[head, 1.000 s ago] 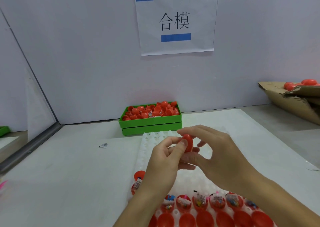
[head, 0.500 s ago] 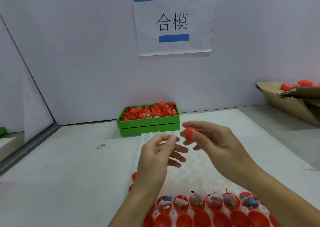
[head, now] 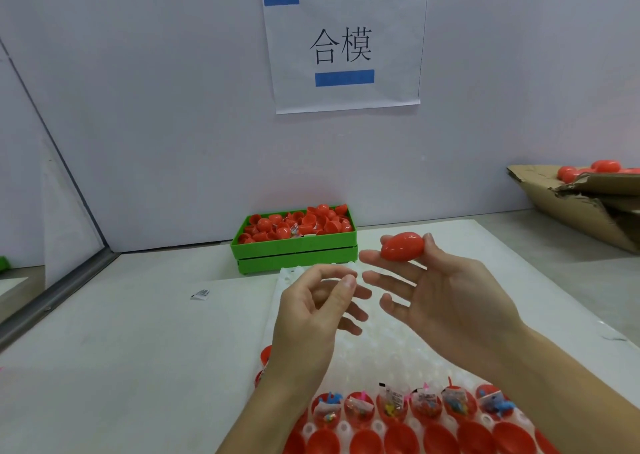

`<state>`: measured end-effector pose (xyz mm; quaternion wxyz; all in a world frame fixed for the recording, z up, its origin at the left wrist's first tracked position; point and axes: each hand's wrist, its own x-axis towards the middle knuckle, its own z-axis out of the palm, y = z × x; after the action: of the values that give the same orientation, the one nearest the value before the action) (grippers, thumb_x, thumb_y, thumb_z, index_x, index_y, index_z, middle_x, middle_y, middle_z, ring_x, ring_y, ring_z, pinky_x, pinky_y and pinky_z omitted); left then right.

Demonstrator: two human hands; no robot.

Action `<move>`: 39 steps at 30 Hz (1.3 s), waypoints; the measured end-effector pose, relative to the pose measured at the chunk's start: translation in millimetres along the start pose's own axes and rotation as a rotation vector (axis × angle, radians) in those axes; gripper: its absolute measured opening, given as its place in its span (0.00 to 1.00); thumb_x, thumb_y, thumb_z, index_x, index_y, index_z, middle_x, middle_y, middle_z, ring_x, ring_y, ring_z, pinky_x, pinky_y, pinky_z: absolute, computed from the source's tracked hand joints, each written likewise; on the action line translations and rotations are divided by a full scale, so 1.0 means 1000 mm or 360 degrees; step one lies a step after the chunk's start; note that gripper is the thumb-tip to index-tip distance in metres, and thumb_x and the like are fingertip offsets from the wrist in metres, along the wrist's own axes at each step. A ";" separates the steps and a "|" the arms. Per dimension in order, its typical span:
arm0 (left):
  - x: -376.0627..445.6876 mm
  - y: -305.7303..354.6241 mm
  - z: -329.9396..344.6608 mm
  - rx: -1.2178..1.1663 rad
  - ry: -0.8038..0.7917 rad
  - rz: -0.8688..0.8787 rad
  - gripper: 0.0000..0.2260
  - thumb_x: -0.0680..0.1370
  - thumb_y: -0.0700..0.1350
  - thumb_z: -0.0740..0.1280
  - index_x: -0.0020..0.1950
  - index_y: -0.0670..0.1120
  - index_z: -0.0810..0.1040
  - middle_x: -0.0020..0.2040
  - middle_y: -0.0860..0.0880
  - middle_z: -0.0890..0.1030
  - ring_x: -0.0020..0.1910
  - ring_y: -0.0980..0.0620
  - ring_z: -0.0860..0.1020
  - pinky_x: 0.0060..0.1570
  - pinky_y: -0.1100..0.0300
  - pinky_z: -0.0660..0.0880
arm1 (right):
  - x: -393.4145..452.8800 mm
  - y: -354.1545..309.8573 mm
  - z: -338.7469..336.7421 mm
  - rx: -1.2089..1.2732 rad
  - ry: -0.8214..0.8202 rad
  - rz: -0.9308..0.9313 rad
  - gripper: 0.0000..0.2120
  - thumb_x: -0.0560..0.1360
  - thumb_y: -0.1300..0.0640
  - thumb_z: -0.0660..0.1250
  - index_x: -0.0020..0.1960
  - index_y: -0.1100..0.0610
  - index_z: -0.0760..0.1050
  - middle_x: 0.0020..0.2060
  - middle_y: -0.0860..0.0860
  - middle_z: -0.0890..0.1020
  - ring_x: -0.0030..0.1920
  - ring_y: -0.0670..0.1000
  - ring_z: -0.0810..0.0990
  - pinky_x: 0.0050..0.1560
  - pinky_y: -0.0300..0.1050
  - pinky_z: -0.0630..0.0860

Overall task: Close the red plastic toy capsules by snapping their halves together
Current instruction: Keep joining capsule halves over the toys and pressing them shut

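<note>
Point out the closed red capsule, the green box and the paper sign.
closed red capsule (head: 402, 251), head view, middle of its shell.
green box (head: 298, 246), head view, front wall.
paper sign (head: 394, 37), head view, blank right part.

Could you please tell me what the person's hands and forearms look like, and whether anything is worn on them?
Both the left hand and the right hand are bare: no gloves, rings or bracelets show. Both forearms are uncovered as far as the bottom edge of the picture, with no sleeve, watch or wristband in view. The fingernails that show look short and unpainted. No marks or tape appear on either hand.
</note>
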<state>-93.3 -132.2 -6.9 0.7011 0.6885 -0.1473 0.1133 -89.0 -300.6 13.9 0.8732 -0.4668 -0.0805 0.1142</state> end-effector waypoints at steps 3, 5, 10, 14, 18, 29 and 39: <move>-0.001 0.000 0.001 -0.0088 0.0006 -0.0028 0.10 0.76 0.49 0.66 0.49 0.42 0.80 0.39 0.42 0.85 0.36 0.45 0.84 0.34 0.59 0.80 | 0.001 0.001 0.000 -0.0205 -0.0039 -0.0070 0.19 0.76 0.43 0.60 0.57 0.53 0.80 0.56 0.54 0.85 0.54 0.53 0.85 0.53 0.51 0.74; 0.000 0.002 0.001 -0.0203 -0.0017 -0.0128 0.16 0.73 0.53 0.66 0.47 0.40 0.81 0.39 0.40 0.85 0.35 0.43 0.84 0.34 0.59 0.80 | 0.001 0.005 0.002 -0.0478 -0.0012 -0.0267 0.15 0.73 0.46 0.65 0.54 0.49 0.84 0.54 0.52 0.85 0.54 0.52 0.84 0.51 0.47 0.77; 0.001 0.005 0.003 -0.0618 -0.0172 -0.0410 0.18 0.72 0.53 0.67 0.46 0.39 0.86 0.43 0.36 0.85 0.40 0.42 0.85 0.37 0.57 0.81 | -0.004 0.015 0.010 -0.1175 -0.0050 -0.0758 0.19 0.73 0.70 0.71 0.55 0.49 0.83 0.53 0.46 0.84 0.56 0.48 0.82 0.55 0.41 0.79; 0.002 0.004 0.001 -0.0669 -0.0117 -0.0383 0.13 0.71 0.48 0.69 0.47 0.39 0.85 0.44 0.37 0.84 0.41 0.46 0.84 0.39 0.59 0.80 | -0.004 0.017 0.013 -0.1310 0.0023 -0.0780 0.26 0.72 0.74 0.70 0.60 0.47 0.80 0.53 0.42 0.85 0.58 0.44 0.81 0.57 0.44 0.80; 0.002 0.005 0.001 -0.0725 -0.0046 -0.0397 0.12 0.72 0.45 0.68 0.47 0.38 0.84 0.43 0.37 0.83 0.38 0.45 0.82 0.36 0.58 0.80 | -0.004 0.017 0.011 -0.1346 0.0096 -0.0748 0.24 0.75 0.69 0.70 0.65 0.47 0.77 0.56 0.43 0.83 0.59 0.43 0.80 0.57 0.46 0.80; 0.001 0.010 -0.005 -0.1101 -0.0057 -0.0578 0.17 0.74 0.45 0.63 0.55 0.35 0.83 0.39 0.38 0.77 0.35 0.47 0.76 0.34 0.58 0.76 | -0.001 0.019 0.007 -0.1364 0.0177 -0.0739 0.18 0.78 0.64 0.67 0.60 0.43 0.77 0.52 0.38 0.83 0.55 0.41 0.81 0.54 0.46 0.81; 0.003 0.007 -0.003 -0.1027 0.0077 -0.0399 0.11 0.69 0.41 0.69 0.50 0.43 0.84 0.46 0.39 0.82 0.42 0.42 0.83 0.40 0.59 0.81 | 0.000 0.019 0.007 -0.1392 0.0207 -0.0709 0.17 0.79 0.62 0.67 0.61 0.44 0.78 0.52 0.39 0.83 0.55 0.41 0.81 0.55 0.46 0.81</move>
<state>-93.0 -129.6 0.4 0.8943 0.4413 -0.0731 -0.0099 -93.4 -285.1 1.4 0.6020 -0.7671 -0.1640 -0.1489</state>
